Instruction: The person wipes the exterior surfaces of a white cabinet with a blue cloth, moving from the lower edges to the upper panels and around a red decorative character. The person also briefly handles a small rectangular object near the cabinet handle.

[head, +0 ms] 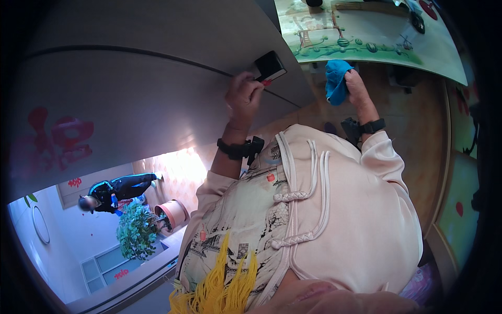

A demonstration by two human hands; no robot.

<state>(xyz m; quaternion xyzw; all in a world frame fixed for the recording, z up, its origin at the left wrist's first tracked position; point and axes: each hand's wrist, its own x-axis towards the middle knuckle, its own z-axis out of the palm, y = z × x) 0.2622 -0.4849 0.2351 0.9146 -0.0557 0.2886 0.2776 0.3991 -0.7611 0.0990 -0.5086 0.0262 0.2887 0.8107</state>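
My left hand [244, 98] is raised at a large grey panel, its thumb and fingers pinched at a small red item [266, 83]. Right beside those fingertips, a black block-shaped fitting [270, 65] with a pale edge stands out from the panel; its exact kind is unclear. A crumpled blue cloth [336, 81] hangs from my right hand [356, 84], which grips it near the front edge of a table. Black straps with devices circle both wrists.
The grey panel [129, 90] with a dark seam and red decoration fills the left. A patterned table [392, 53] stands ahead at right. Beyond an opening at lower left are a person [117, 192] in dark clothes and a potted plant [139, 229]. Tiled floor [415, 114] shows at right.
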